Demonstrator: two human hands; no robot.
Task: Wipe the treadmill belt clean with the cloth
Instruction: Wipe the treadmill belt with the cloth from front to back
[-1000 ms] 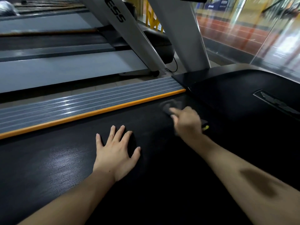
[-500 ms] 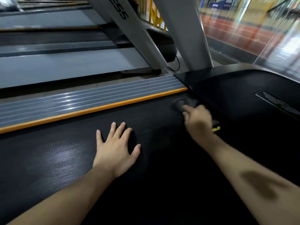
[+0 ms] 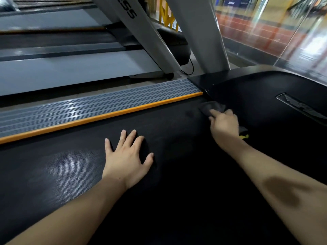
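The black treadmill belt (image 3: 74, 167) fills the lower part of the view. My left hand (image 3: 126, 156) lies flat on it with fingers spread. My right hand (image 3: 224, 123) grips a dark grey cloth (image 3: 211, 106) and presses it on the belt's far end, right against the black motor cover (image 3: 265, 96). Most of the cloth is under the hand; a dark corner with a yellow tag (image 3: 244, 137) sticks out on the hand's right side.
A ribbed grey side rail (image 3: 88, 106) with an orange strip (image 3: 99, 118) runs along the belt's left edge. Two grey uprights (image 3: 200, 32) rise behind the motor cover. Another treadmill (image 3: 70, 71) stands to the left. A glass wall (image 3: 292, 32) is at the right.
My right hand has slid the cloth forward along the belt, up to the motor cover by the orange strip's end. My left hand has stayed flat in place.
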